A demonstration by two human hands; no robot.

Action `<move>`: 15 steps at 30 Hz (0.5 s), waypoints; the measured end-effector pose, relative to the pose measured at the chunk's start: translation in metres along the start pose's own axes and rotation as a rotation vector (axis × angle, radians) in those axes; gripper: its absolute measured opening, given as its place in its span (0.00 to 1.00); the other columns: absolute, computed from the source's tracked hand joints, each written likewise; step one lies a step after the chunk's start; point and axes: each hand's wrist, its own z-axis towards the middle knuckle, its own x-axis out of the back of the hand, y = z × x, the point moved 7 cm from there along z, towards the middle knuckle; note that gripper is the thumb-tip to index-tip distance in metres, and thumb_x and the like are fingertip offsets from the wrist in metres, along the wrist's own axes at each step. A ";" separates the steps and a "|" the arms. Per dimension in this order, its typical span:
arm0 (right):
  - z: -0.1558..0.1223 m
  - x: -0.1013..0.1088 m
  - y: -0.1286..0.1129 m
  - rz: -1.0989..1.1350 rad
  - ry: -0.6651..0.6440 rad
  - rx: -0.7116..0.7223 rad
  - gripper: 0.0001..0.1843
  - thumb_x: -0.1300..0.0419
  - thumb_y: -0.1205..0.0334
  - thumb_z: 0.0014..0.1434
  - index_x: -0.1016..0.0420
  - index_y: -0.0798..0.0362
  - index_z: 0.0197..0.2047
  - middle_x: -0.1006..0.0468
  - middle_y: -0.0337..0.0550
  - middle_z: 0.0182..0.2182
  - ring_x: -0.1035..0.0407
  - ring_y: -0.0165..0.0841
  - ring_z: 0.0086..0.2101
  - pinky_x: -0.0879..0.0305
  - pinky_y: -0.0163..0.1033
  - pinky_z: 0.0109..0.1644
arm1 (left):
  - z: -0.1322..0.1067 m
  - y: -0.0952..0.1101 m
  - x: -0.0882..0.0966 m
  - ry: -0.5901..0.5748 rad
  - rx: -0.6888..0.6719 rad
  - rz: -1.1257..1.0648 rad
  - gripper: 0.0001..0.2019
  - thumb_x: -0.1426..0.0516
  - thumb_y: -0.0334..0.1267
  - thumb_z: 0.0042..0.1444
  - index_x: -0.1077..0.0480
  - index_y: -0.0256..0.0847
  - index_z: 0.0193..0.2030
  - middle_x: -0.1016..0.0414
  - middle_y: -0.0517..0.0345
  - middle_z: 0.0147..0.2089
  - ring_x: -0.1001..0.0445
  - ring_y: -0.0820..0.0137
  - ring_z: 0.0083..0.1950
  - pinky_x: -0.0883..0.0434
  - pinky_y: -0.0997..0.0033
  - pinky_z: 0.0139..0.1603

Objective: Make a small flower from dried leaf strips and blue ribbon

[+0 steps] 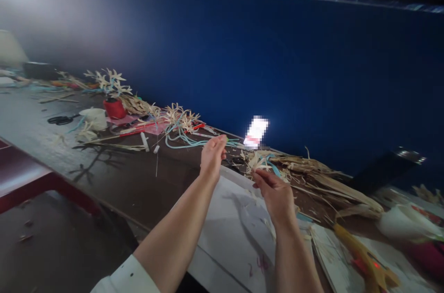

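My left hand (pixel 212 154) is raised over the dark table (pixel 114 177), its fingers pinched together at the tip on something thin that I cannot make out. My right hand (pixel 274 191) is closed on a small straw flower (pixel 258 161) with pale petals and a light blue strip. The two hands are a short way apart, above a white sheet of paper (pixel 229 237).
Along the blue wall (pixel 277 76) lie dried straw strips (pixel 312 173), straw flowers (pixel 180 115), blue cords (pixel 187 140), a red spool (pixel 114 108), a white roll (pixel 94 117) and black scissors (pixel 60 120). A yellow glue gun (pixel 360 251) lies at the right. A red bench (pixel 24 182) stands at the left.
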 end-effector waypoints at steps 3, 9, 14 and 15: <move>0.000 -0.006 0.004 -0.024 -0.068 -0.014 0.20 0.35 0.48 0.45 0.21 0.55 0.37 0.23 0.43 0.24 0.30 0.33 0.24 0.36 0.36 0.26 | -0.011 0.000 -0.020 -0.233 0.038 0.192 0.23 0.41 0.55 0.45 0.26 0.36 0.37 0.35 0.62 0.23 0.43 0.79 0.23 0.44 0.78 0.24; 0.000 -0.014 0.008 -0.056 -0.141 -0.031 0.21 0.34 0.48 0.43 0.21 0.54 0.35 0.22 0.44 0.25 0.30 0.34 0.25 0.37 0.36 0.25 | -0.021 -0.004 -0.030 -0.401 0.079 0.408 0.19 0.38 0.54 0.39 0.28 0.36 0.25 0.36 0.64 0.21 0.42 0.78 0.24 0.44 0.76 0.28; -0.001 -0.016 0.009 -0.067 -0.150 -0.042 0.24 0.33 0.47 0.41 0.22 0.55 0.38 0.21 0.45 0.29 0.29 0.35 0.27 0.37 0.36 0.26 | -0.018 -0.005 -0.027 -0.393 0.061 0.432 0.19 0.39 0.53 0.39 0.29 0.36 0.24 0.36 0.63 0.22 0.41 0.77 0.25 0.44 0.75 0.28; -0.001 -0.016 0.009 -0.079 -0.149 -0.038 0.25 0.33 0.46 0.41 0.22 0.55 0.39 0.22 0.45 0.28 0.30 0.35 0.27 0.37 0.36 0.25 | -0.018 -0.005 -0.027 -0.388 0.062 0.438 0.19 0.39 0.53 0.39 0.29 0.36 0.24 0.35 0.63 0.22 0.41 0.77 0.25 0.44 0.75 0.28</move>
